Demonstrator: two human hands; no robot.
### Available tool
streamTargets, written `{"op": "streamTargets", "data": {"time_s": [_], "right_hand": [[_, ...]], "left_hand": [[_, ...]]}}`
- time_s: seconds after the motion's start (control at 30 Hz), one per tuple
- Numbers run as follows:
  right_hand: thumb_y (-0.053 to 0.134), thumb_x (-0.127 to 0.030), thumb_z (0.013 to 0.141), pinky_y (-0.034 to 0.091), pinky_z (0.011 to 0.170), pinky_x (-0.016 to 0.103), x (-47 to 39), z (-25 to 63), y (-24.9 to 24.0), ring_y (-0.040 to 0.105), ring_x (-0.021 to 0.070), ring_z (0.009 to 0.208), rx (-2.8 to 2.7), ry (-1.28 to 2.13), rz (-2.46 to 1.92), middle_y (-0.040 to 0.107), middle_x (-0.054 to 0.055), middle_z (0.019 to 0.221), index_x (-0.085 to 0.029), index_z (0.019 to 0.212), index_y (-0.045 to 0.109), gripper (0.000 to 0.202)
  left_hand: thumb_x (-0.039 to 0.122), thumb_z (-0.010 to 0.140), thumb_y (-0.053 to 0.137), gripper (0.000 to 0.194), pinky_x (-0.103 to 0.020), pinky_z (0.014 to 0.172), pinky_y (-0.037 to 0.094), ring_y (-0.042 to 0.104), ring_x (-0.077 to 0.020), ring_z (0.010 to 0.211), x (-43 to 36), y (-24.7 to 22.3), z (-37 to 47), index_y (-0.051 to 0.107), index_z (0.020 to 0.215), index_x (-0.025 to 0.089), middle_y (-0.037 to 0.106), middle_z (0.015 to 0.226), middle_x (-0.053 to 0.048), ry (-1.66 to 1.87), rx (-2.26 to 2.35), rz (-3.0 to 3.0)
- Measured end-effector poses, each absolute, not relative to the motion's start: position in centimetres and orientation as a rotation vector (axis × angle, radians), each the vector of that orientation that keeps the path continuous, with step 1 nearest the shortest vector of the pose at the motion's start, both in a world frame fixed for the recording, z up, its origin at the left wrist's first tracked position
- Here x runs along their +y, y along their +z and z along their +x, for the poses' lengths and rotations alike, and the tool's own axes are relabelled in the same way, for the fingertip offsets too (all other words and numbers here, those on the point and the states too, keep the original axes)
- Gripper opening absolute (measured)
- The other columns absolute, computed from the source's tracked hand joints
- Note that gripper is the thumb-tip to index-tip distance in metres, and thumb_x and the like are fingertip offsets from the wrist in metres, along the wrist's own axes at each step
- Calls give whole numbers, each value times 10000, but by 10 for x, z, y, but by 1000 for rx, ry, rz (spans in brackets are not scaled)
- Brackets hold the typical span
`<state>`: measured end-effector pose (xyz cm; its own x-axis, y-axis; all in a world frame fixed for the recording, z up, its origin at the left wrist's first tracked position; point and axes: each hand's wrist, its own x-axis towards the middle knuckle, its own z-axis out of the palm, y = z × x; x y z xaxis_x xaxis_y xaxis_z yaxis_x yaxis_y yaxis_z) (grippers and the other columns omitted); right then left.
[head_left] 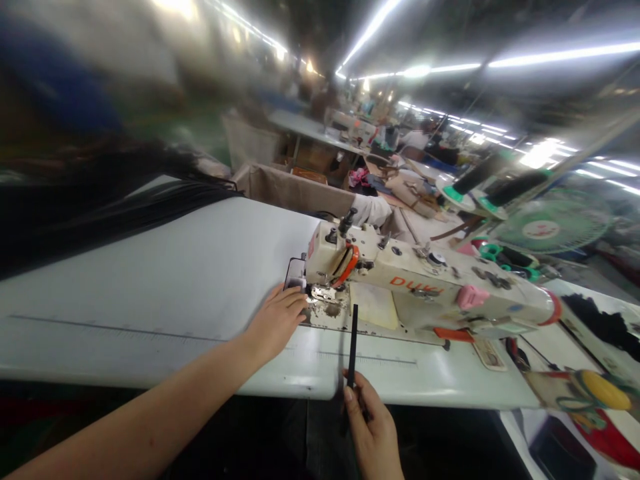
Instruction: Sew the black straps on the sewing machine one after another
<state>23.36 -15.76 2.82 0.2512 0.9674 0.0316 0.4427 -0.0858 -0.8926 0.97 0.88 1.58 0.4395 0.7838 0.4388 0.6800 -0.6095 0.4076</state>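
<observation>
My left hand [281, 319] reaches to the needle area of a white sewing machine [400, 273], its fingers stretched out beside the metal presser foot [324, 293]. Whether anything lies under those fingers is hidden. Near the table's front edge, my right hand [369, 421] pinches a narrow black strip [353, 343] between thumb and fingers. The strip stands up from the hand, its upper end in front of the machine bed. On the bed is a pale yellowish sheet [374, 305].
Long black strips [125, 210] lie across the table's left side. A fabric-lined bin [300, 192] stands behind the white table [165, 280]. Thread cones [473, 175] and a green fan [545, 228] are at the right, with a yellow-topped object [605, 390] nearer the front.
</observation>
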Motion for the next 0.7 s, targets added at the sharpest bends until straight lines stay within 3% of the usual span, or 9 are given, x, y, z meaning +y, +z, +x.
{"op": "streamTargets", "data": {"time_s": [0.23, 0.37, 0.5, 0.7], "right_hand": [[643, -479, 944, 594, 905, 273, -155, 228, 24, 754, 241, 1012, -1395, 729, -1638, 794, 99, 1105, -203, 1178, 771, 384], [633, -456, 958, 586, 853, 235, -155, 223, 26, 750, 205, 913, -1441, 717, -1626, 788, 88, 1035, -193, 1237, 735, 397], [594, -448, 982, 585, 783, 229, -154, 214, 33, 731, 190, 796, -1500, 732, -1611, 766, 68, 887, -175, 1280, 710, 421], [569, -411, 995, 594, 808, 253, -151, 201, 35, 750, 207, 809, -1595, 666, -1565, 787, 99, 955, -196, 1317, 701, 409]], "left_hand": [[250, 992, 545, 280, -547, 1261, 284, 505, -240, 1419, 8, 18, 6, 677, 1238, 246, 665, 1406, -69, 825, 1323, 2440], [245, 988, 535, 234, -569, 1231, 343, 521, -245, 1403, 14, 14, 3, 697, 1157, 245, 693, 1354, -62, 876, 1267, 2328], [228, 944, 575, 211, -528, 1189, 437, 557, -262, 1351, 38, 10, -1, 699, 1113, 206, 708, 1272, -103, 996, 1222, 2224], [180, 887, 588, 298, -446, 1204, 426, 564, -252, 1319, 93, 17, 3, 698, 1164, 169, 648, 1360, -117, 908, 1179, 2277]]}}
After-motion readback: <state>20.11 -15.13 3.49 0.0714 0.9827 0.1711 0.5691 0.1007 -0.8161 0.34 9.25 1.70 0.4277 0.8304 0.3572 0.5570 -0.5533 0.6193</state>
